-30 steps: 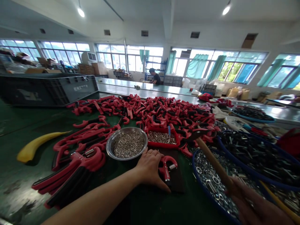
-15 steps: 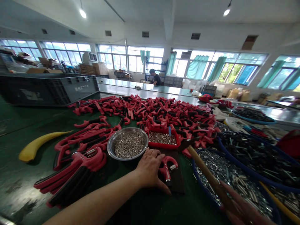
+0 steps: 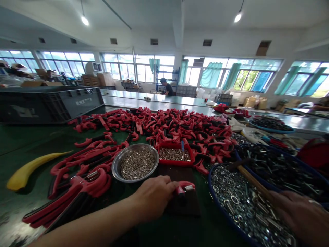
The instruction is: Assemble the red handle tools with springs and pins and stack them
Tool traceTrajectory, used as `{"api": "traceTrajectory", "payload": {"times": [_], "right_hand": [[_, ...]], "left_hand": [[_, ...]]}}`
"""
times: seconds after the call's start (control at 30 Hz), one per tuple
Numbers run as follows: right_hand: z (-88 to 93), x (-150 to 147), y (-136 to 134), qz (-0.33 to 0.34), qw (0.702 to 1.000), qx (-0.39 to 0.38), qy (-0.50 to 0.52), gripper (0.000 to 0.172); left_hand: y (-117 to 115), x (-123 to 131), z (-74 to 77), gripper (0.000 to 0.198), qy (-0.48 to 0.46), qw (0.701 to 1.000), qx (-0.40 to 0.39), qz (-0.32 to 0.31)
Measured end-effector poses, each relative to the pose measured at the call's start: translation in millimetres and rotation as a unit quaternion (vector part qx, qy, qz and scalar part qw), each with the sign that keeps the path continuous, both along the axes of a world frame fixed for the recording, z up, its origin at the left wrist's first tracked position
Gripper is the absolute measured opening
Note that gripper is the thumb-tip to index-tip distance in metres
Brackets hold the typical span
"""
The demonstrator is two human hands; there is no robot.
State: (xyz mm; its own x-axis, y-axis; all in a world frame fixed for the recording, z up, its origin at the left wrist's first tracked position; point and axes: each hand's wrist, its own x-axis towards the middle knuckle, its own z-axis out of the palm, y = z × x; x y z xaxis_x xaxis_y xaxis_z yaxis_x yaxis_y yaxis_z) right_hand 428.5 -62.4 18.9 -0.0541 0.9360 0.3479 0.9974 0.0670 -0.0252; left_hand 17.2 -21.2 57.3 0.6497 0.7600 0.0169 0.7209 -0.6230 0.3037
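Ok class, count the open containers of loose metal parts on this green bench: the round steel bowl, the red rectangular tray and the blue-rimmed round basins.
Round stainless-steel bowl: 1
Red rectangular tray: 1
Blue-rimmed round basins: 3 (washers, dark bolts, far dark parts)
Total: 5

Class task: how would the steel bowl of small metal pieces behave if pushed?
The steel bowl probably feels heavy for its size, being full of small metal pieces. Its shallow, smooth sides suggest tilting could spill them.
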Motion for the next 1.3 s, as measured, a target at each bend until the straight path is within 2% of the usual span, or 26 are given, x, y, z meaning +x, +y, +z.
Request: {"api": "traceTrajectory", "payload": {"times": [0.07,0.13,0.17,0.23,0.3,0.33,0.37,0.4,0.43,0.5,0.53,0.57,0.63,0.77,0.87,1.07,1.3], "right_hand": [[13.5,-51,4,0.057,0.998,-0.010,0.021,0.042],[23.3,-108,13,0.149,0.982,-0.054,0.101,0.045],[25.9,-134,20,0.191,0.968,-0.078,0.140,0.043],[25.9,-173,37,0.257,0.939,-0.111,0.198,0.037],[19.8,-193,54,0.267,0.925,-0.135,0.233,0.029],[15.4,-198,61,0.263,0.923,-0.142,0.240,0.025],[10.8,-200,67,0.258,0.924,-0.147,0.243,0.024],[6.6,-200,71,0.252,0.925,-0.150,0.241,0.023],[3.5,-200,75,0.250,0.927,-0.152,0.236,0.022],[1.8,-198,82,0.243,0.932,-0.153,0.221,0.020],[3.6,-198,87,0.238,0.936,-0.150,0.211,0.019],[7.0,-198,93,0.230,0.942,-0.144,0.201,0.019],[17.2,-200,110,0.206,0.954,-0.121,0.178,0.023],[39.3,-216,141,0.188,0.970,-0.111,0.107,0.026],[44.8,-234,142,0.209,0.965,-0.156,0.036,0.017],[30.5,-250,120,0.144,0.967,-0.205,-0.054,0.015],[21.0,-255,117,0.124,0.965,-0.225,-0.051,0.009]], "left_hand": [[3,-2,17.4,0.028,-0.049,0.995,-0.085,0.007],[11,-2,23.3,0.032,-0.099,0.972,-0.212,0.009],[17,-2,20.7,0.035,-0.124,0.951,-0.282,0.017],[30,-2,6.2,0.038,-0.176,0.896,-0.404,0.050],[39,-1,-14.2,0.039,-0.219,0.847,-0.477,0.088],[41,-2,-23.6,0.040,-0.230,0.832,-0.494,0.103],[41,-2,-31.1,0.041,-0.229,0.832,-0.491,0.117],[39,-2,-36.2,0.040,-0.218,0.851,-0.459,0.130],[35,-2,-38.8,0.039,-0.199,0.886,-0.393,0.144],[25,-1,-38.0,0.036,-0.135,0.955,-0.198,0.175],[19,0,-36.0,0.033,-0.105,0.971,-0.103,0.189],[14,0,-34.1,0.031,-0.084,0.976,-0.032,0.197],[7,2,-32.7,0.030,-0.076,0.975,0.032,0.207],[9,3,-41.1,0.044,-0.091,0.971,0.048,0.214],[14,3,-46.6,0.050,-0.093,0.971,0.039,0.216],[15,1,-43.1,0.050,-0.081,0.973,0.022,0.215],[22,0,-50.4,0.059,-0.092,0.969,-0.033,0.225]]}}
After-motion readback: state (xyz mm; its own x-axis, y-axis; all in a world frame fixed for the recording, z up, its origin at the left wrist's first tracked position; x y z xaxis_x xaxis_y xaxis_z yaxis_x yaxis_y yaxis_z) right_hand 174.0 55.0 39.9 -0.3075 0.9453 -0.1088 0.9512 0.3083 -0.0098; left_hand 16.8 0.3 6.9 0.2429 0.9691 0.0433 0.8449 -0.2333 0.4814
